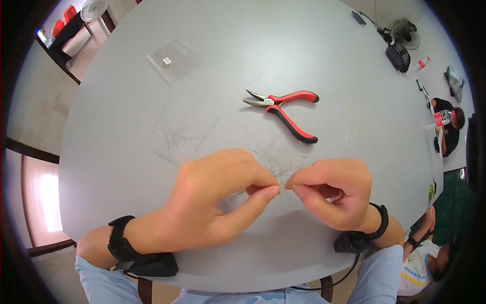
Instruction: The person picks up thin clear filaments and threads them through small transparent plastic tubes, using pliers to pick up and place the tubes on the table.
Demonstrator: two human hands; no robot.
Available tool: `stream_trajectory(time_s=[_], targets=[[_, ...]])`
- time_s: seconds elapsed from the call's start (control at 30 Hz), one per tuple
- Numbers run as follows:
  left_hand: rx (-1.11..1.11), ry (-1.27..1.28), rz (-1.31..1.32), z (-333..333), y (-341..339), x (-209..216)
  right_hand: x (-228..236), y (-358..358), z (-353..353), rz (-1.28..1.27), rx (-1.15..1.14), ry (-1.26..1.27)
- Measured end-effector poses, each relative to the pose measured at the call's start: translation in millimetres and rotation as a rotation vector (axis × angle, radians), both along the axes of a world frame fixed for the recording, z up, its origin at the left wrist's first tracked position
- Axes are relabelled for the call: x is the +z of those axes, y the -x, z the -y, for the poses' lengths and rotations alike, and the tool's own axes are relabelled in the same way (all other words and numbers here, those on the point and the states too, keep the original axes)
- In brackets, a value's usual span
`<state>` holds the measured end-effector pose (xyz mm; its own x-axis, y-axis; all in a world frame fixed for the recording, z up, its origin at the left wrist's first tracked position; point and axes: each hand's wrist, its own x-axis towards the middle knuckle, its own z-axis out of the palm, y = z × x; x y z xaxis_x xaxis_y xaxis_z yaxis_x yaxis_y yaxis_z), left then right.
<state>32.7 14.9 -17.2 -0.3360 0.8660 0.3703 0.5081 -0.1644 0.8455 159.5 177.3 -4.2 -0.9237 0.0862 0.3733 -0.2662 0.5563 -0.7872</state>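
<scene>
Over the near part of the grey table, my left hand has thumb and forefinger pinched together. Close beside it, my right hand makes a like pinch, the fingertips of both hands a small gap apart. Whatever sits in either pinch is too small to make out. Just beyond the fingertips lies a scatter of thin, fine metal-looking pins. More thin pieces are spread on the table to the left. Red-and-black bent-nose pliers rest beyond my hands with their jaws apart, pointing left.
A small clear plastic bag lies at the far left of the table. At the far right are a black bag, a fan and water bottles. Two other people sit along the right side.
</scene>
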Motion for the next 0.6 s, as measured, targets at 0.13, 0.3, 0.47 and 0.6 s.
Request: stream_trajectory(time_s=[0.13,0.3,0.47,0.6], targets=[[0.018,-0.042,-0.048,-1,3,-2,-3,1,-4,0.002,0.015,-0.050],[0.034,-0.069,-0.056,-3,3,-2,-7,3,-7,-0.074,0.033,-0.151],[0.032,-0.100,-0.047,-4,3,-4,-13,3,-7,-0.123,0.038,-0.190],[0.028,-0.111,-0.063,-4,3,-3,-14,2,-7,-0.136,0.030,-0.169]])
